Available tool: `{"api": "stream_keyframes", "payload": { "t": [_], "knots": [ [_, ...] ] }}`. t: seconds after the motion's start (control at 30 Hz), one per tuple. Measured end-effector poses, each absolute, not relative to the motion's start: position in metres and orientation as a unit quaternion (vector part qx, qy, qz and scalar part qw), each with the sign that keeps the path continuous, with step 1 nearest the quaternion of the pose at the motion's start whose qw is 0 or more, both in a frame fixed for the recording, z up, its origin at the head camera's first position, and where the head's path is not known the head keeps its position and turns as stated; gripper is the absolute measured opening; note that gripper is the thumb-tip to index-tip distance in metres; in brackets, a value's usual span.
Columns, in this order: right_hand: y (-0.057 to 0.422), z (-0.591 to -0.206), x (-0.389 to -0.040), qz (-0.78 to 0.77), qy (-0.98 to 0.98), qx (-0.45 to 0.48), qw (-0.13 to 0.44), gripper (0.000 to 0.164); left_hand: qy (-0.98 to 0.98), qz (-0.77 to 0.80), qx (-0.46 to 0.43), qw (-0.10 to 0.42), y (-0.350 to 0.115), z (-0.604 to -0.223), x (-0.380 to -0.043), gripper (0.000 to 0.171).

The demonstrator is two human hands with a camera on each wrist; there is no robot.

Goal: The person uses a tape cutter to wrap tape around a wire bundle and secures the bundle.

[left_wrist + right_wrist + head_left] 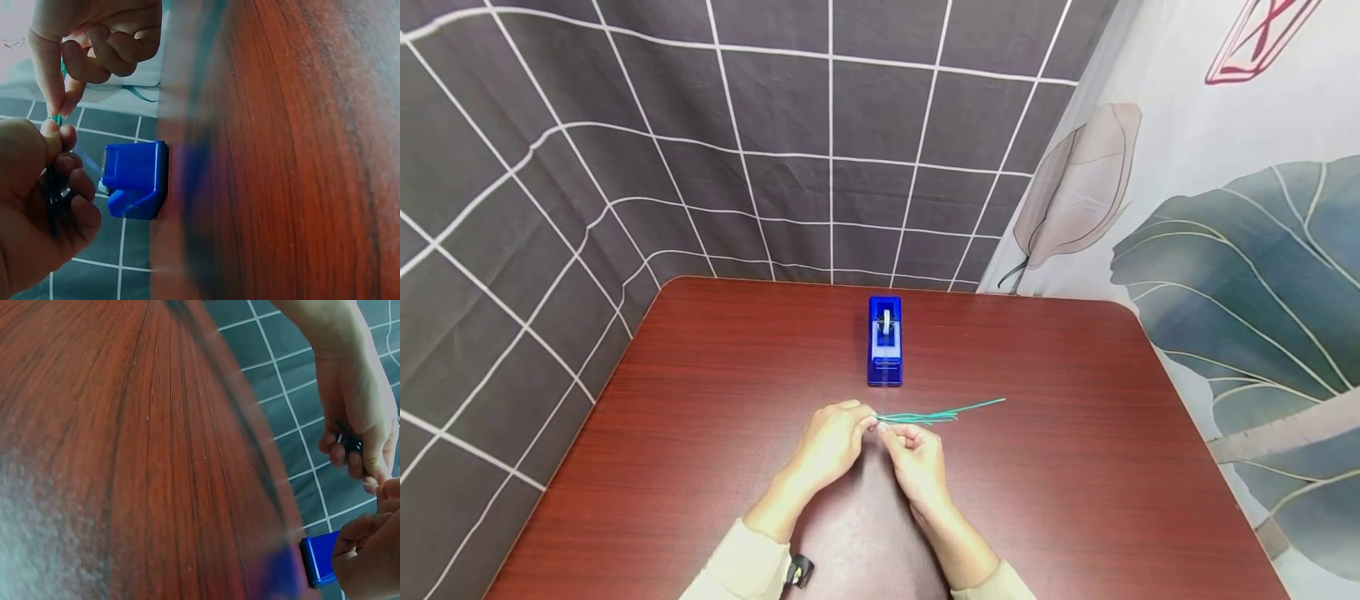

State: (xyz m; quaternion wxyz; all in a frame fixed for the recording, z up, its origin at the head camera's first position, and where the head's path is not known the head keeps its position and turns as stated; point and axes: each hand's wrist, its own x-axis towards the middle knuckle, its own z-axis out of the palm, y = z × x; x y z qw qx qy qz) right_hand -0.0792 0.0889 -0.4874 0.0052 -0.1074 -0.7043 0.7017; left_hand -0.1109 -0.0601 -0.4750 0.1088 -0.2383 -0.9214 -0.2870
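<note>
A bundle of thin green wire-like strands (925, 417) lies crosswise between the two hands, its loose ends pointing right and one strand reaching farther. My left hand (831, 442) grips the bundle's left part between thumb and forefinger. Dark ends (52, 200) of it show under the curled fingers in the left wrist view. The right hand (921, 467) pinches the bundle with thumb and forefinger close beside the left fingertips. Just beyond both hands stands a blue tape dispenser (886, 372) with a roll in it. At the pinch, the fingertips hide the bundle.
Both hands are over a reddish-brown wooden table (715, 358). A dark grid-patterned curtain (775, 108) hangs behind and to the left, and a leaf-printed white curtain (1195, 150) at the right. A small black object (801, 571) sits by the left sleeve.
</note>
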Motion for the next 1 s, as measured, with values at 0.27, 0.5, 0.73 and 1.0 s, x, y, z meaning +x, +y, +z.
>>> {"api": "stream_keyframes", "payload": {
  "t": [0.27,0.5,0.73,1.0],
  "knots": [
    [0.0899,-0.4864,-0.0801,0.697,-0.711,-0.092,0.020,0.017,-0.904,-0.321,-0.258,0.114,-0.0597,-0.4754,-0.1112,0.014],
    [0.0919,-0.4920,-0.0824,0.688,-0.720,-0.090,0.020,0.017,-0.895,-0.341,-0.271,0.098,-0.0612,-0.4780,-0.1125,0.014],
    [0.0918,-0.4883,-0.0860,0.692,-0.715,-0.101,0.012,0.016,-0.892,-0.339,-0.284,0.094,-0.0619,-0.4772,-0.1146,0.012],
    [0.0889,-0.4865,-0.0885,0.717,-0.686,-0.125,0.012,0.014,-0.889,-0.345,-0.290,0.085,-0.0617,-0.4765,-0.1179,0.010]
  ]
}}
